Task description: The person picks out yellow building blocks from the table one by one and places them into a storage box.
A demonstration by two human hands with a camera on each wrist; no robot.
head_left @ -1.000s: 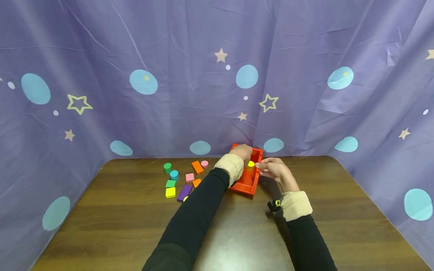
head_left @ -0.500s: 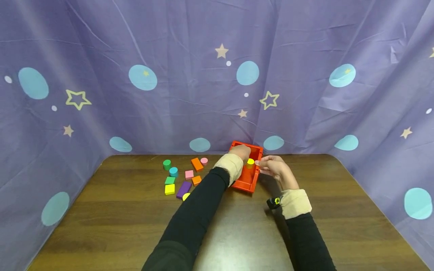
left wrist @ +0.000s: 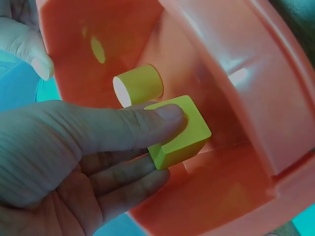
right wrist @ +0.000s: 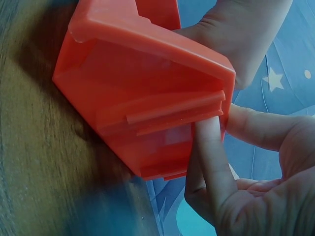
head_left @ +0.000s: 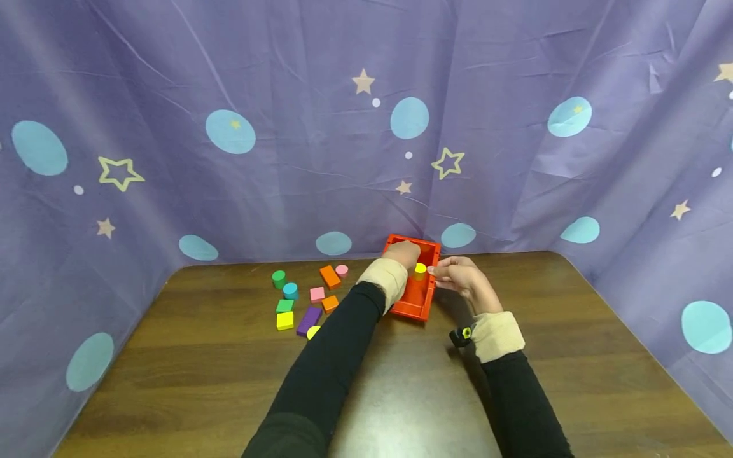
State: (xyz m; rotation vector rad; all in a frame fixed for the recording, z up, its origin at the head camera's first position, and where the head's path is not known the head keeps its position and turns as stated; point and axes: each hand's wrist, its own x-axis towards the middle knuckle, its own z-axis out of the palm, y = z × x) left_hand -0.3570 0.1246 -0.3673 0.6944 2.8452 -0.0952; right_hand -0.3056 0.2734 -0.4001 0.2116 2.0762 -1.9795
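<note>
Inside a red plastic bin (head_left: 413, 310) at the back of the table, a yellow cylinder (left wrist: 140, 86) lies on the bottom in the left wrist view. My left hand (head_left: 403, 253) reaches over the bin's left side. Its thumb and fingers pinch a yellow square-faced block (left wrist: 189, 125), held close to the cylinder; the head view hides this block behind the hand. From the other side, my right hand (head_left: 465, 280) grips the bin's right wall, thumb at the rim and fingers against the ribbed outer face (right wrist: 162, 93).
Left of the bin lie several loose blocks, among them a green cylinder (head_left: 279, 278), a blue cylinder (head_left: 290, 291), a purple block (head_left: 309, 320) and an orange block (head_left: 329, 277). My left sleeve (head_left: 338, 362) overlaps a yellow round block (head_left: 312, 331). A patterned curtain (head_left: 321, 159) hangs behind the table.
The head view has shifted slightly, so everything sits a little higher in it. Both hands keep their places at the bin.
</note>
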